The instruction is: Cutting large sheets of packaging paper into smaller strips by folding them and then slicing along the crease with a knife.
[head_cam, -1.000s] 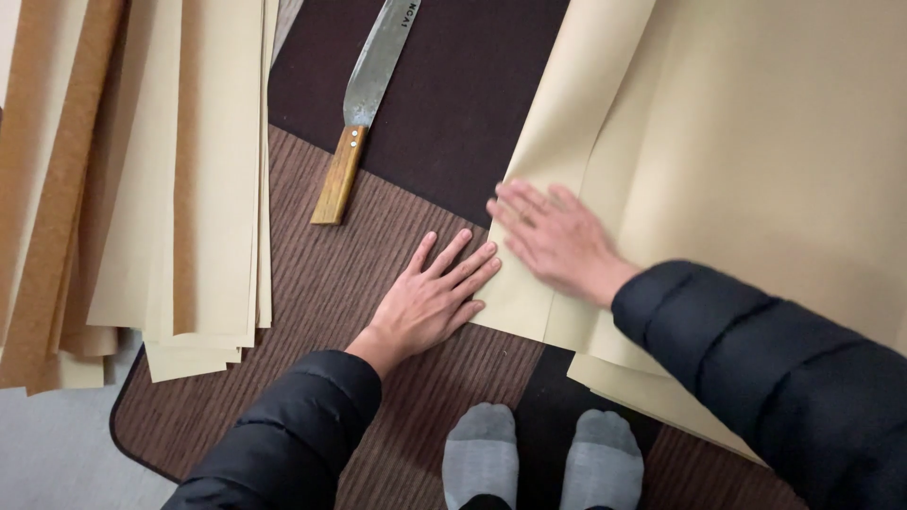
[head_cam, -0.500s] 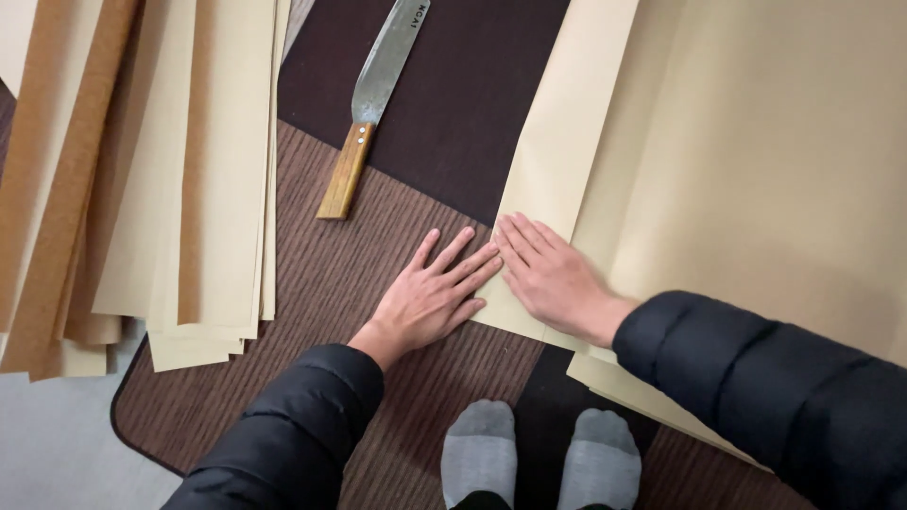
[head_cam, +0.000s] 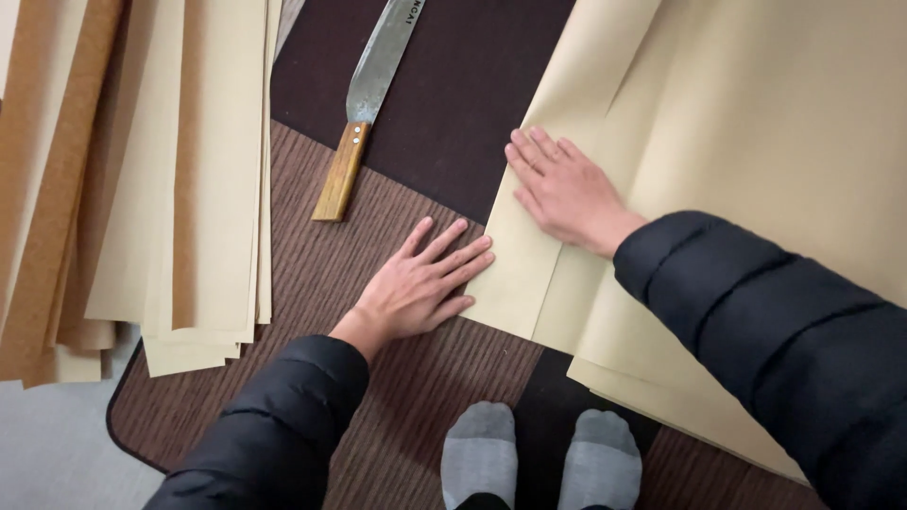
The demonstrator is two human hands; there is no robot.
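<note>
My left hand [head_cam: 420,283] lies flat on the brown striped mat [head_cam: 312,283], fingers spread, fingertips touching the near left corner of a folded cream paper sheet [head_cam: 737,123]. My right hand [head_cam: 562,184] presses flat on that sheet close to its folded left edge, fingers together and pointing up-left. Neither hand holds anything. A large knife [head_cam: 364,113] with a wooden handle lies on the mat just beyond my left hand, blade pointing away.
A stack of long cream and tan paper strips [head_cam: 142,179] lies at the left, overhanging the mat's edge. My two grey-socked feet [head_cam: 539,458] stand at the bottom centre. Grey floor [head_cam: 57,444] shows at the lower left.
My right hand slid up along the paper's folded edge, away from my left hand. The left hand stayed in place on the mat.
</note>
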